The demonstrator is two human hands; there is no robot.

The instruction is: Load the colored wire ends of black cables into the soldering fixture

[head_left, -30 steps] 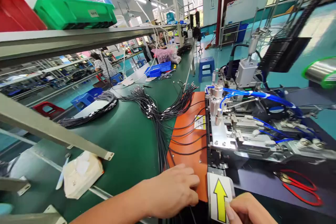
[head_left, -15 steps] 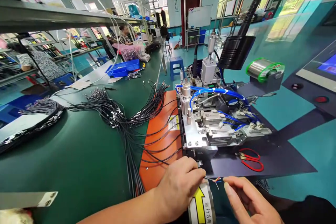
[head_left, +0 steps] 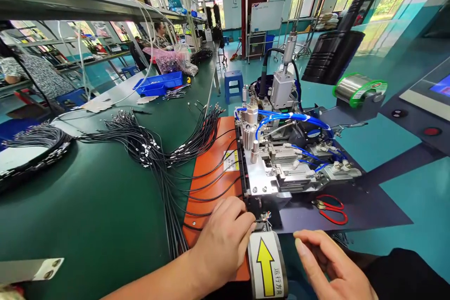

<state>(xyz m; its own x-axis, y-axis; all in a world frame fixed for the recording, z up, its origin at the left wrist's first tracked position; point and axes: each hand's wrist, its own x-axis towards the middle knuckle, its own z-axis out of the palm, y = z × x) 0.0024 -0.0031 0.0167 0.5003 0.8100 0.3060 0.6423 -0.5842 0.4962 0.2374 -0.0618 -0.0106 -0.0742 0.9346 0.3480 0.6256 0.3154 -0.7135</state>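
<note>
1. The left hand [head_left: 228, 234] is farther forward than half a second ago; its thumb and fingers are clamped on a black cable [head_left: 259, 220] near the stripped end.

2. The cable's coloured wires [head_left: 267, 216], which were fanned out close to the right fingertips, now lie by the small metal fitting [head_left: 263, 228] at the near end of the machine [head_left: 281, 168] (too small to tell whether they are seated in it or only above it).

3. The right hand [head_left: 330, 262] is well apart from the wires, with thumb and forefinger close together. Nothing shows between them; I cannot tell whether the tips touch.

4. I judge from this that the cable has gone from both hands working near its end to the left hand alone placing it at the machine.

5. The yellow arrow label [head_left: 265, 265] is fully uncovered just below the fitting, pointing away from the wearer; the left hand partly overlapped it half a second ago.

6. The bundle of black cables [head_left: 147, 152] lies as before on the green worktop [head_left: 116, 215], several strands crossing the orange panel [head_left: 202, 208] to the machine's edge. The red-handled cutters [head_left: 320, 205] remain untouched.
</note>
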